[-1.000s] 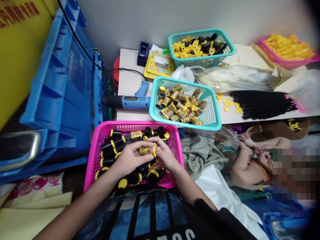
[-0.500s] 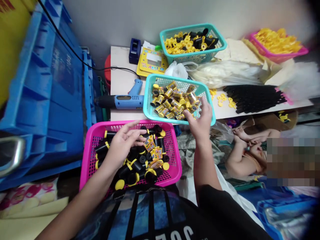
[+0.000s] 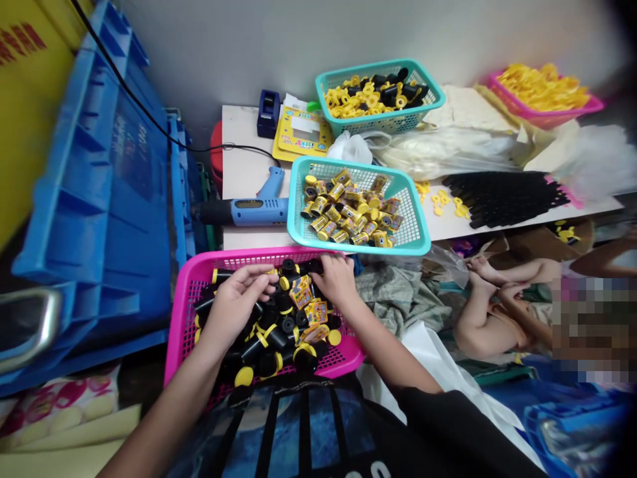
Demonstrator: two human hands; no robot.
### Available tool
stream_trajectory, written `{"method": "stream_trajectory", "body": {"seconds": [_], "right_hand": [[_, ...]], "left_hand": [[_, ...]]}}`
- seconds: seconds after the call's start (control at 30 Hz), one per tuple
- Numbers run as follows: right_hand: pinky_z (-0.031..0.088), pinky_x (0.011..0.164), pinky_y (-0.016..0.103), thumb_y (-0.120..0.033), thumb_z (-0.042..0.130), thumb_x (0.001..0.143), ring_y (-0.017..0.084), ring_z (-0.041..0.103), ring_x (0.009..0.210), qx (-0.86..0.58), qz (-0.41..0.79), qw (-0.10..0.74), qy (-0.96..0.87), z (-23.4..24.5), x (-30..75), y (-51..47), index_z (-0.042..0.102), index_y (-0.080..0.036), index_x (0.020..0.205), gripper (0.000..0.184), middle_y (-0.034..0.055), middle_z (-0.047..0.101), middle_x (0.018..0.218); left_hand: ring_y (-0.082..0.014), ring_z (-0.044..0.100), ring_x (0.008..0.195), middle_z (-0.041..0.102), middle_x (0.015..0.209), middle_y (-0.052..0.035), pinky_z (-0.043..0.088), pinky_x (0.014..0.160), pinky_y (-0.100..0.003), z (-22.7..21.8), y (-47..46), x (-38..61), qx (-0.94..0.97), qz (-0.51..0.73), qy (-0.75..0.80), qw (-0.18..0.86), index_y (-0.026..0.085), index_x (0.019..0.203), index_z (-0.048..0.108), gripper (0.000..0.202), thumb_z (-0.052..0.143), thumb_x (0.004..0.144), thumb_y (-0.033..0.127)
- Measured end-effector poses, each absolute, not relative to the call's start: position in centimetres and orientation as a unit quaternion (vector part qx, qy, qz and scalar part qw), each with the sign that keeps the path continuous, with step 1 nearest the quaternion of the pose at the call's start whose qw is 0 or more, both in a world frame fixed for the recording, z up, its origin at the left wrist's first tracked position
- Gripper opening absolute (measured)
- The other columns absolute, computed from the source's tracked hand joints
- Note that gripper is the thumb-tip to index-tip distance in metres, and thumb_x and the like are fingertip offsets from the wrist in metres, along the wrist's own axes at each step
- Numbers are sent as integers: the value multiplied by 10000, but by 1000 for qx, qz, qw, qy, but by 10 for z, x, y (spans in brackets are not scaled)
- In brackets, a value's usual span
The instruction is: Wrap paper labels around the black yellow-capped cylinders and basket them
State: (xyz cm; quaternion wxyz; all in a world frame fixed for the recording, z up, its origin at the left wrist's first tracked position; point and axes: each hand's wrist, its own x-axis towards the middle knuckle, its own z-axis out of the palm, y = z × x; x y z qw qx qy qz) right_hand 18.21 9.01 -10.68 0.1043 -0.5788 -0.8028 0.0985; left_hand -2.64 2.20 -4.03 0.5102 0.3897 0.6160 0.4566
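A pink basket point(image 3: 187, 292) in front of me holds many black cylinders with yellow caps point(image 3: 255, 348), several printed cards point(image 3: 300, 292) among them. Over its left half hovers my left hand point(image 3: 237, 299), loosely bent with thumb and fingers apart and no object visible in it. My right hand point(image 3: 338, 281) reaches in at the far right corner, its fingers closed around a black cylinder point(image 3: 314, 265) that they partly cover. Just beyond stands a turquoise basket point(image 3: 421, 219) of small black-and-yellow cylinders wrapped in printed labels point(image 3: 351, 212).
On the table point(image 3: 239, 172) lie a blue heat gun point(image 3: 259, 211), a tape dispenser point(image 3: 268, 113), yellow cards point(image 3: 301, 136) and black rods point(image 3: 502, 198). Another turquoise basket point(image 3: 348, 123) and a pink basket point(image 3: 545, 116) stand behind. Blue crates point(image 3: 114, 172) rise at left; another person's legs point(image 3: 488, 325) are at right.
My right hand has moved from over the turquoise basket down and left into the pink basket, closing on a black cylinder. My left hand stays over the pink basket, its fingers less spread.
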Motion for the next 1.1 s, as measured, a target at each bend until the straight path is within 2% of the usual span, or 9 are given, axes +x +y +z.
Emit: {"method": "stream_trajectory", "body": {"seconds": [0.1, 0.23, 0.3, 0.47, 0.63, 0.73, 0.87, 0.97, 1.1], "right_hand": [[404, 914, 428, -320, 606, 848, 283, 552, 1030, -532, 196, 200, -799, -103, 190, 83, 614, -171, 1120, 310, 130, 652, 1045], [476, 840, 362, -373, 552, 884, 208, 579, 889, -507, 347, 313, -724, -93, 201, 65, 583, -197, 1266, 422, 79, 601, 959], [493, 822, 349, -402, 568, 870, 196, 575, 890, -514, 404, 352, -670, -89, 205, 57, 593, -222, 1263, 433, 62, 581, 960], [536, 723, 313, -465, 600, 840, 164, 603, 823, -510, 541, 450, -494, -90, 206, 49, 591, -255, 1225, 438, 64, 585, 1121], [448, 550, 205, -362, 772, 691, 85, 528, 576, -486, 570, 534, -392, -94, 207, 49, 591, -239, 960, 347, -47, 589, 746], [377, 486, 191, -388, 719, 738, 59, 449, 479, -493, 585, 527, -370, -98, 211, 47, 599, -225, 920, 272, -66, 542, 663], [392, 538, 209, -379, 631, 794, 89, 500, 590, -495, 601, 500, -378, -98, 211, 42, 634, -208, 918, 211, -20, 597, 773], [393, 563, 227, -383, 577, 827, 109, 491, 601, -487, 599, 457, -442, -86, 206, 41, 644, -208, 957, 228, -27, 561, 703], [425, 693, 270, -400, 692, 752, 139, 554, 709, -433, 612, 318, -580, -62, 195, 45, 685, -203, 964, 289, -10, 608, 770]], "left_hand": [[-191, 670, 749, 739, 851, -56, 519, 664, -287, -38, 17, -29, 471, 399, 633, 467, 192, 883, 692, 219, 674, 766, 376], [-189, 646, 711, 705, 820, -26, 494, 653, -286, -40, 13, -23, 678, 205, 549, 444, 226, 797, 709, 147, 683, 761, 366], [-204, 644, 759, 685, 829, -32, 488, 689, -298, -45, 16, -14, 735, 144, 544, 379, 227, 788, 689, 125, 654, 794, 347], [-271, 637, 906, 667, 920, -107, 481, 745, -333, -60, 30, 13, 748, 60, 622, 223, 182, 970, 608, 171, 618, 835, 286], [-271, 652, 941, 699, 948, -97, 477, 749, -329, -71, 41, 18, 728, 52, 633, 259, 201, 1008, 597, 171, 598, 837, 193], [-227, 679, 861, 726, 889, -55, 480, 724, -299, -74, 44, 7, 711, 82, 635, 291, 212, 944, 614, 106, 562, 855, 188], [-201, 685, 811, 741, 844, -30, 483, 724, -283, -66, 42, -7, 681, 135, 644, 321, 203, 784, 636, 48, 596, 810, 206], [-211, 681, 774, 741, 797, -36, 487, 723, -307, -53, 36, -11, 609, 215, 644, 411, 187, 736, 666, 79, 650, 749, 263], [-193, 672, 679, 709, 670, -3, 492, 683, -306, -37, 27, -9, 494, 285, 595, 566, 166, 1002, 666, 355, 712, 673, 290]]}}
